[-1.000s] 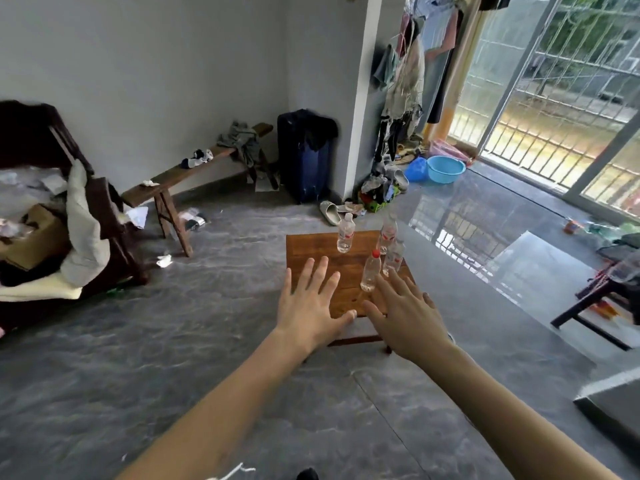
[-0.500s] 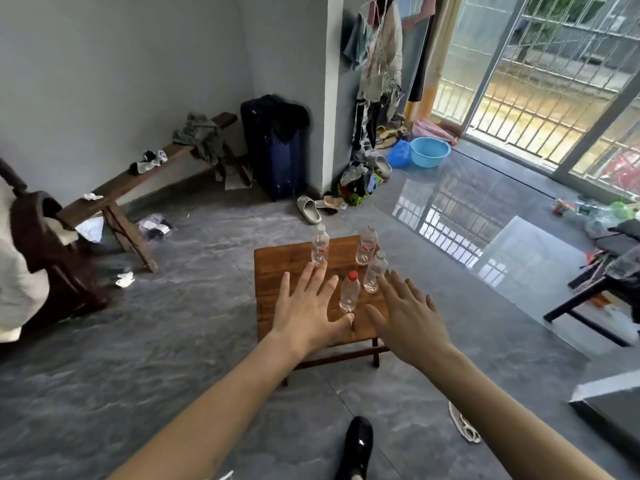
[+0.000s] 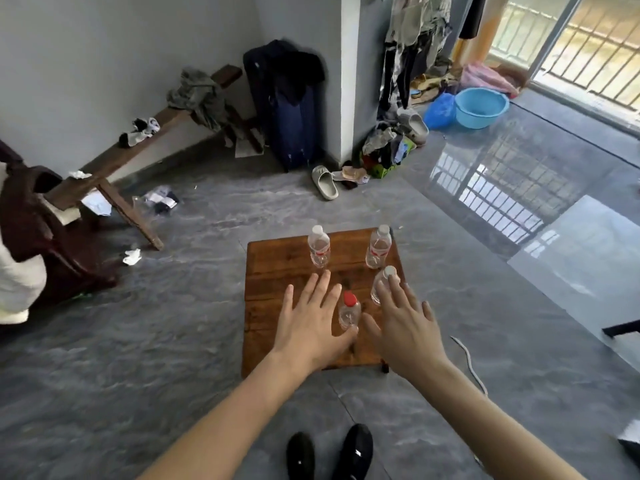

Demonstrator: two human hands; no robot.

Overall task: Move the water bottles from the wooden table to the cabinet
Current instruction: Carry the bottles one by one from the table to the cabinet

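Both hands, the left hand [image 3: 311, 323] and right hand [image 3: 405, 323], are spread flat and empty; the upright red-capped bottle [image 3: 349, 311] stands between them, nearer the left thumb.

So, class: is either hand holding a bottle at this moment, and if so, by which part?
Nothing is held. The left hand and right hand are spread open on either side of the red-capped bottle, which stands on the wooden table.
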